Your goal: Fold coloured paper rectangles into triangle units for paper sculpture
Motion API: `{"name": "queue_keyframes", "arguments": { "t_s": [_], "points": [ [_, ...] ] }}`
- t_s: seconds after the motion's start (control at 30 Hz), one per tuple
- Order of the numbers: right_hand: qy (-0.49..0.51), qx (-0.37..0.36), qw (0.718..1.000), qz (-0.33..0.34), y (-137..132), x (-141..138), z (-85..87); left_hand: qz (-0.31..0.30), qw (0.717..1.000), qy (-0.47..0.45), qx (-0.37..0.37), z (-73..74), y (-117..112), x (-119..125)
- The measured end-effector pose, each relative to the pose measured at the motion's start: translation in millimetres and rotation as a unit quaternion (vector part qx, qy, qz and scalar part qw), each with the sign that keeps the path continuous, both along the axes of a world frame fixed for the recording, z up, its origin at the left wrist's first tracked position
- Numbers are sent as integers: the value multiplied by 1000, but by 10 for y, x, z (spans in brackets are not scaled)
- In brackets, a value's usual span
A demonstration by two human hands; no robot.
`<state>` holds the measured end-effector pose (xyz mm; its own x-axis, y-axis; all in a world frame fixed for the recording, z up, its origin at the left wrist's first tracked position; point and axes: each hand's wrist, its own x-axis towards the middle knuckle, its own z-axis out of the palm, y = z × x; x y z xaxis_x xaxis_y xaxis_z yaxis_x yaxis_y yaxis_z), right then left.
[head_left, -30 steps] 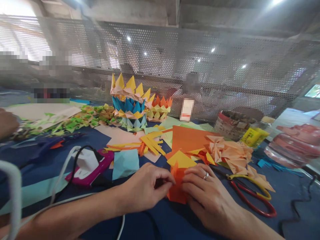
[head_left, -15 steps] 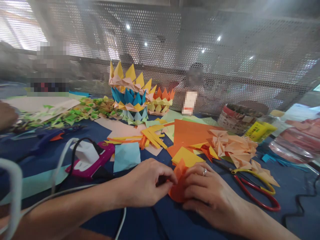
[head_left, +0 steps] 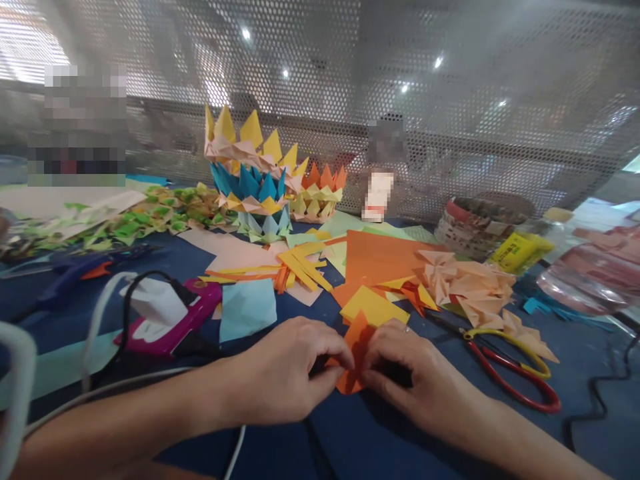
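Pinching a folded orange paper point(head_left: 356, 347) between my left hand point(head_left: 285, 373) and right hand point(head_left: 415, 380), low over the blue worktop point(head_left: 340, 440), scissors point(head_left: 510, 373) nearby.

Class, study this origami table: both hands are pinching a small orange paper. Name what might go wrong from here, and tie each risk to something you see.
1. The left hand and right hand pinch the orange paper in mid-air, so the crease may run crooked or tear.
2. The scissors lie close by the right hand; a stray wrist might knock them.
3. White cables run beside the left forearm and might snag, dragging the pink device.
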<state>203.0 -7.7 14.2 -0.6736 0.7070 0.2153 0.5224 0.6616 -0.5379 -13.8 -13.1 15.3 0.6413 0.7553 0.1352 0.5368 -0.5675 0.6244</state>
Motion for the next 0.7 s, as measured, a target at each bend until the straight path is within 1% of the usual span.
{"name": "queue_keyframes", "arguments": {
  "t_s": [0.1, 0.23, 0.33, 0.5, 0.6, 0.7],
  "points": [
    [17, 11, 999, -28, -24, -39, -41, -8, 1000, -4, 1, -11, -5, -4],
    [25, 39, 998, -45, -37, -56, -99, -7, 1000, -6, 0, -11, 5, 8],
    [20, 46, 997, -52, -35, -54, -127, -19, 999, 8, 26, 10, -7, 2],
    [3, 45, 997, -59, -30, -65, -130, -44, 987, 111, 109, 112, -91, -31],
    [-12, 40, 997, -71, -32, -73, -122, -69, 981, 154, 98, 168, -151, -32],
    [-18, 40, 996, -79, -33, -73, -123, -77, 976, 186, 79, 184, -190, -17]
  ]
}}
